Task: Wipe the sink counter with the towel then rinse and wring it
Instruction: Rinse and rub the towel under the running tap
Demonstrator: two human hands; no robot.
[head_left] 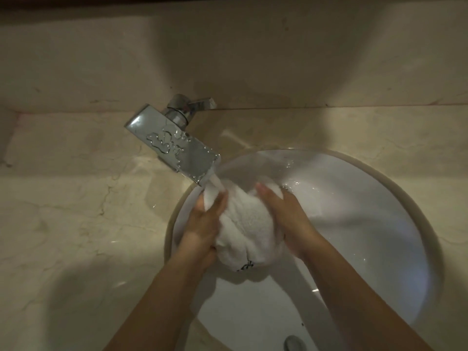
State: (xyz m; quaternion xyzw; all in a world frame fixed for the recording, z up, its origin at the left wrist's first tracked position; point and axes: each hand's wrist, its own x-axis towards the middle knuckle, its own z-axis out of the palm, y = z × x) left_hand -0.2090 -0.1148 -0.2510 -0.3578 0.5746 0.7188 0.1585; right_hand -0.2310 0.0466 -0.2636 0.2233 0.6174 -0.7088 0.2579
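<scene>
A bunched white towel (249, 224) hangs over the round white sink (367, 198), held between both hands. My left hand (202, 224) grips its left side, with a fold of cloth pulled up between the fingers. My right hand (286, 214) clasps the right side with fingers curled over the top. Water runs from the flat chrome faucet spout (174, 145) onto the upper left corner of the towel. A small dark label shows at the towel's lower edge.
The beige marble counter (76, 211) surrounds the basin, with wet glints near the sink's left rim. The faucet lever (200, 103) sits against the back wall. A metal drain (293, 343) shows at the bottom of the basin.
</scene>
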